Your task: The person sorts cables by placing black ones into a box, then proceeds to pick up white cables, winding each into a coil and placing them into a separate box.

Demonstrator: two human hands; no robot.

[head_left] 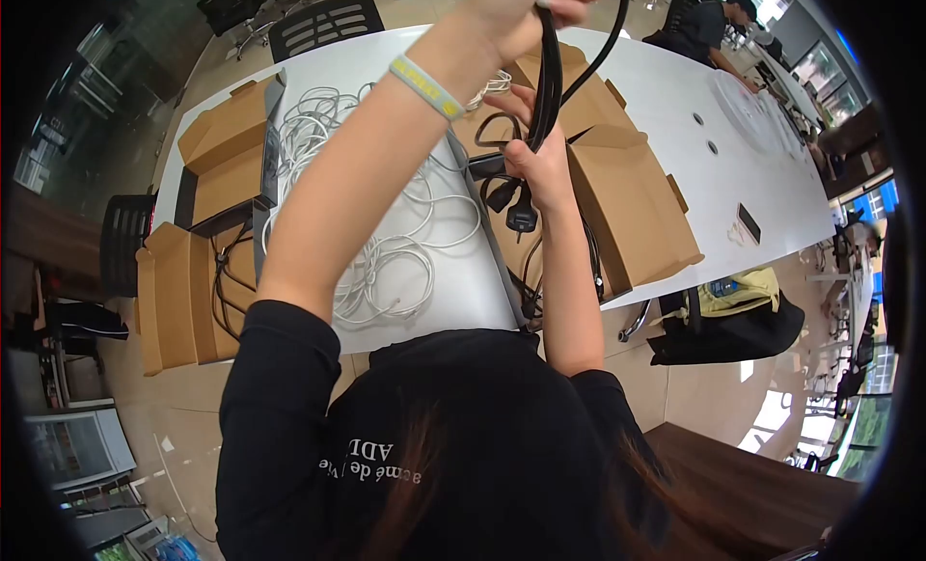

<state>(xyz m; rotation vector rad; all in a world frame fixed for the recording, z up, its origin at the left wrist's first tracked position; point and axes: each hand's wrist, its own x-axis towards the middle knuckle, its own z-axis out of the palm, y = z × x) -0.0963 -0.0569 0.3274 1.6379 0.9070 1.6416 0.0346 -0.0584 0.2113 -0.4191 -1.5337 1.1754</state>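
Observation:
A bundle of black power cables (549,79) is stretched upright between my two hands. My left hand (526,16), at the top edge of the view and partly cut off, is closed around its upper part. Lower down, my right hand (546,165) grips the bundle with the thumb across it. Below that hand hangs a black plug (521,218), and a loop of cable curves out to its left. Another strand arcs away at the upper right. Under my hands stands an open cardboard box (506,238) with more black cables inside.
White cables (386,272) lie tangled on the white table (453,291). Open cardboard boxes (627,209) stand at right and left; a left one holds a black cable (224,262). A phone (748,223) lies at right. A bag (733,320) sits beside the table; another person (714,30) sits beyond.

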